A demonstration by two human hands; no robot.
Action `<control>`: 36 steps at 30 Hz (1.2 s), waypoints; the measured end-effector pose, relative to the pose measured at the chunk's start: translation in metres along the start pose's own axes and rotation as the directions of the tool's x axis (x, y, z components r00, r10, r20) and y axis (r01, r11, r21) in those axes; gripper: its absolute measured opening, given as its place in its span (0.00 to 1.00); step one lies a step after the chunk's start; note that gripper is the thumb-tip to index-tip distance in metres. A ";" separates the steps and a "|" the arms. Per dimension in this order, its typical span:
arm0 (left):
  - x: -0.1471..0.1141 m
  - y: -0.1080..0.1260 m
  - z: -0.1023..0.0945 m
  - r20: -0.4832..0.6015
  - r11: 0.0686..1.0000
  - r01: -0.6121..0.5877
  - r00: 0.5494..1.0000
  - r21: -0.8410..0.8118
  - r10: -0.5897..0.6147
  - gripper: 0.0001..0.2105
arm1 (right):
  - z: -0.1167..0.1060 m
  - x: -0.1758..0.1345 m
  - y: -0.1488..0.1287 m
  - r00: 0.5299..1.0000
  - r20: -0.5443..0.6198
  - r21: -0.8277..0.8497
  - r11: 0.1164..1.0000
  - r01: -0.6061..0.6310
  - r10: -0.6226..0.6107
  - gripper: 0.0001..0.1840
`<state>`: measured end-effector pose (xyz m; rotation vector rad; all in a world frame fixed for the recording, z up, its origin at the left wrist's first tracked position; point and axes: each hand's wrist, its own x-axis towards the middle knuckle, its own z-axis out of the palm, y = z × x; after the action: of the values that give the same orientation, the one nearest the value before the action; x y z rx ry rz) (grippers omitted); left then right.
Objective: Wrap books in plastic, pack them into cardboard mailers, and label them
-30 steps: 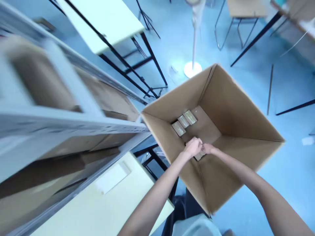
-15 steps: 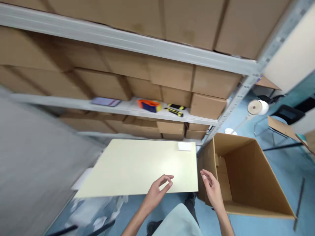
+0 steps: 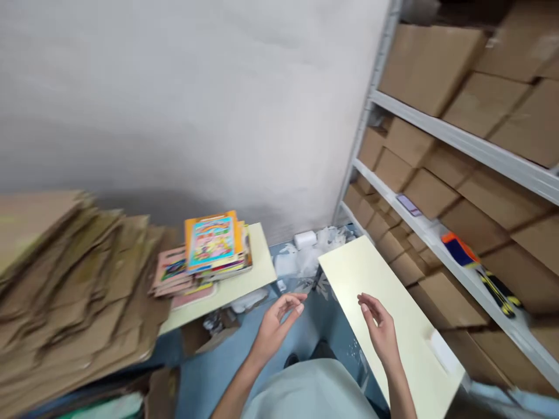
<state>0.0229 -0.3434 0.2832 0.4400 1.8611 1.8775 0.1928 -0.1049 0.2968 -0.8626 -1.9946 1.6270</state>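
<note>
My left hand (image 3: 277, 326) hovers over the blue floor with nothing in it, its thumb apart from the curved fingers. Above the near part of a pale yellow tabletop (image 3: 371, 291) is my right hand (image 3: 379, 326), likewise holding nothing, thumb and fingers apart. A white box-shaped thing (image 3: 444, 351) lies on that tabletop, right of my right hand. To the left, a stack of colourful books (image 3: 213, 244) sits on a second pale tabletop (image 3: 262, 253).
Flattened cardboard boxes (image 3: 87, 291) are piled at left. A metal shelf (image 3: 458, 139) full of cartons runs along the right, holding a phone (image 3: 409, 205), an orange and blue item (image 3: 460, 250) and yellow-black cutters (image 3: 498, 291). Crumpled white plastic (image 3: 305, 259) lies by the wall.
My view has swung left, bringing the books, flattened cardboard and wall into sight. The large open carton has gone out of view. Both hands stay empty in much the same pose.
</note>
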 end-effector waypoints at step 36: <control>-0.086 -0.031 -0.203 -0.872 0.973 -0.066 0.460 -0.219 -0.166 0.21 | 0.385 0.052 -0.085 0.198 0.978 0.027 0.984 0.178 -0.063 0.29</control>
<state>-0.0084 -0.5618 0.2536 -0.8982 2.1111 2.4823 -0.1185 -0.3529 0.2903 0.6612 -2.7977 2.2646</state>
